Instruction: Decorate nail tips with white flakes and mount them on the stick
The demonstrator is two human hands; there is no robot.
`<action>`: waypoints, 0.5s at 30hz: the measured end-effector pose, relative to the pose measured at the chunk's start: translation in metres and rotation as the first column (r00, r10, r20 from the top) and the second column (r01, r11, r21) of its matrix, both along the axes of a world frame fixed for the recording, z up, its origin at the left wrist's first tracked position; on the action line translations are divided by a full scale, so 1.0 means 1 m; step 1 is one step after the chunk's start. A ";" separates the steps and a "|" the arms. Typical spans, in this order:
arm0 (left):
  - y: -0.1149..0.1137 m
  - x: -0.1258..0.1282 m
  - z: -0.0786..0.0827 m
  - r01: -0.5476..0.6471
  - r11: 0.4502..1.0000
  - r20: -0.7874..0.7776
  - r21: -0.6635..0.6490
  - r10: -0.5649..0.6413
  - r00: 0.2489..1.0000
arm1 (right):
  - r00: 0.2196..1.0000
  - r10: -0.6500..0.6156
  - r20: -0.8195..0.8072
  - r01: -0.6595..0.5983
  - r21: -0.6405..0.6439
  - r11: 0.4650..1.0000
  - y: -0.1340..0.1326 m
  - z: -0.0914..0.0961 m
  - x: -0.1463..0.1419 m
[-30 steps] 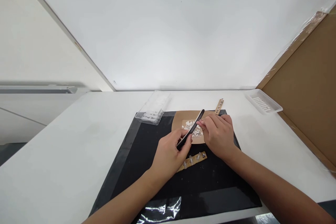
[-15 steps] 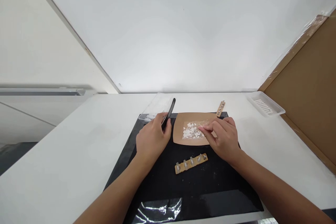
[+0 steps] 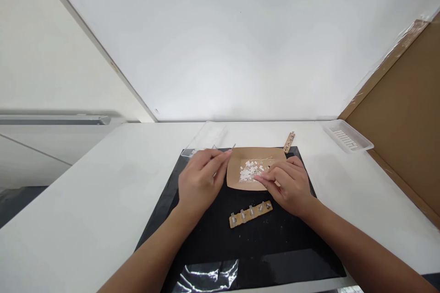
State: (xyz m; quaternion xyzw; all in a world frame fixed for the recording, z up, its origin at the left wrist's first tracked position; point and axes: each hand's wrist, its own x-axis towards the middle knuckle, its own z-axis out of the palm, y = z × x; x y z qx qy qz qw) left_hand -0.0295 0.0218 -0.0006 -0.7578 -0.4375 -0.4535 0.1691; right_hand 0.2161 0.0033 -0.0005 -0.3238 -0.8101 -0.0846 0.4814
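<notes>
My left hand (image 3: pixel 202 175) is closed, and a slim tool (image 3: pixel 234 146) shows only as a thin tip past its fingers. Over the right side of a brown paper tray (image 3: pixel 233 171), my right hand (image 3: pixel 287 184) pinches thumb and finger together; whatever sits between them is too small to name. Just left of those fingertips lies a pile of small white pieces (image 3: pixel 250 170) on the tray. Nearer to me, a tan strip (image 3: pixel 250 214) bears several upright clear-white pieces and a metal piece at its right end.
A black mat (image 3: pixel 261 242) covers part of the white table (image 3: pixel 79 219). Behind my left hand is a clear plastic box (image 3: pixel 208 135). A second tan strip (image 3: pixel 289 142) lies behind the tray. At right are a white plastic tray (image 3: pixel 347 136) and a cardboard panel (image 3: pixel 405 123).
The slim tool has turned in my left hand: its long black part no longer shows, and a thin tip does. My right fingertips have shifted slightly left and toward me.
</notes>
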 end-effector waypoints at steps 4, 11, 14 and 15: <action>-0.014 0.017 0.004 0.306 0.951 0.066 -0.051 -0.303 0.951 | 0.997 0.052 0.066 -0.058 0.106 0.993 -0.005 0.004 0.000; -0.027 0.031 0.007 0.556 0.810 0.255 -0.185 -0.507 0.823 | 0.968 0.131 0.214 -0.195 0.313 0.929 -0.010 0.011 0.001; -0.030 0.033 0.009 0.607 0.751 0.363 -0.260 -0.506 0.782 | 0.963 0.125 0.238 -0.206 0.354 0.912 -0.010 0.012 0.000; -0.031 0.034 0.009 0.617 0.733 0.402 -0.288 -0.492 0.772 | 0.963 0.118 0.242 -0.203 0.365 0.909 -0.010 0.012 0.001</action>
